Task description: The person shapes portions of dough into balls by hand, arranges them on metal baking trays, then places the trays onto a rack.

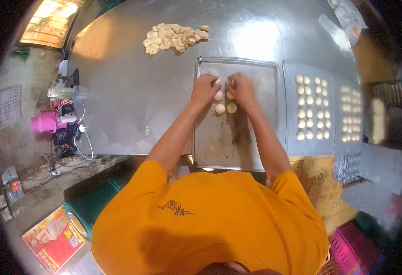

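Observation:
In front of me a rectangular metal baking tray (205, 146) lies on the steel table. Over its far part, my left hand (204, 88) has its fingers curled against a pale dough ball. Close beside it, my right hand (241, 88) is closed in the same way on another dough ball, mostly hidden by the fingers. Just nearer to me sit more round balls in two short columns, among them a left dough ball (220, 109) and a right dough ball (231, 107). Beyond the tray, a heap of dough pieces (171, 38) rests on the table.
To the right, a second tray (314, 145) carries rows of dough balls, with a further filled tray (347, 145) past it. Plastic bags (347, 18) lie at the far right corner. A pink container (44, 122) and white cables crowd the wall at left.

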A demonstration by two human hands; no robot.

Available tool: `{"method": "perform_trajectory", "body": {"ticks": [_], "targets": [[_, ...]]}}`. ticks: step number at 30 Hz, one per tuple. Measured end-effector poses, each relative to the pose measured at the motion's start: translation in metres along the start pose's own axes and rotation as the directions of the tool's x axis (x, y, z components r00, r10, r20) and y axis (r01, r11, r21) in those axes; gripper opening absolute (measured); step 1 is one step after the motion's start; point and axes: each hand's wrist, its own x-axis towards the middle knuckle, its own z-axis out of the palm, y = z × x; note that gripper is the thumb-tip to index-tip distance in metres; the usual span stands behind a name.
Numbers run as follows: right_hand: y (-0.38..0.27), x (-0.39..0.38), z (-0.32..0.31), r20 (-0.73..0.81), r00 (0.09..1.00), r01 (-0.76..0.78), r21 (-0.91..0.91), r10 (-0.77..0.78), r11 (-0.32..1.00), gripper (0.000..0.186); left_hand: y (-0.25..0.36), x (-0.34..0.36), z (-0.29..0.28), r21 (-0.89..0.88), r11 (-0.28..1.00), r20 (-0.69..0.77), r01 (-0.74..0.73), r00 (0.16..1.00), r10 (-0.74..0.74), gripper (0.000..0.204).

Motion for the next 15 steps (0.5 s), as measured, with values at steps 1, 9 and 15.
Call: {"method": "perform_trajectory", "body": {"ticks": [1,9,15], "targets": [[0.003,0.003,0.002,0.096,0.995,-0.012,-0.021,0.014,1.000,0.019,-0.001,0.004,-0.004,0.012,1.000,0.062,0.024,0.998,-0.025,0.020],[0.008,0.019,0.003,0.180,0.983,0.033,0.005,-0.034,0.999,0.021,0.004,0.012,-0.013,0.024,0.996,0.164,0.082,0.983,-0.085,0.020],[0.000,-0.038,-0.008,0.231,0.972,-0.076,0.133,0.044,0.988,0.023,0.016,-0.046,-0.021,-0.059,0.998,0.185,0.015,0.983,-0.004,0.021]]}}
